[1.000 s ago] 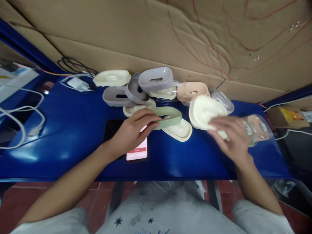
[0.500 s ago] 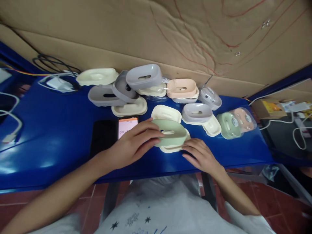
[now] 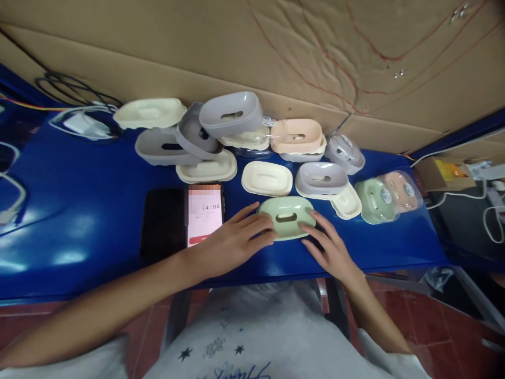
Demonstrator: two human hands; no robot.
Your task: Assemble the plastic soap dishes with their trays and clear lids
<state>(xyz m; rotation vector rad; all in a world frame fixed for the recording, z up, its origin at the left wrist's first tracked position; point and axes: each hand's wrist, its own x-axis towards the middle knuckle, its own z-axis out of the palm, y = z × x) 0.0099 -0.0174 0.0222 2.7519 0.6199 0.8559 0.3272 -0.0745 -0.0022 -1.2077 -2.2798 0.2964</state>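
Phone digits end "4:06"; shirt script unclear.

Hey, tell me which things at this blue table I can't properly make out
All in the head view:
- Left end of the green dish: hidden by the left hand.
- Whatever is under that dish: hidden by it.
- Phone screen: upper left pixelated, bottom covered by the left hand.
- Round labels: print too small.
- Blue lettering: cut by the bottom edge.

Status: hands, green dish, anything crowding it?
Left hand and right hand at opposite ends, fingertips on rim. Green dish open side up, slot showing. Cream tray close behind; phone off left.
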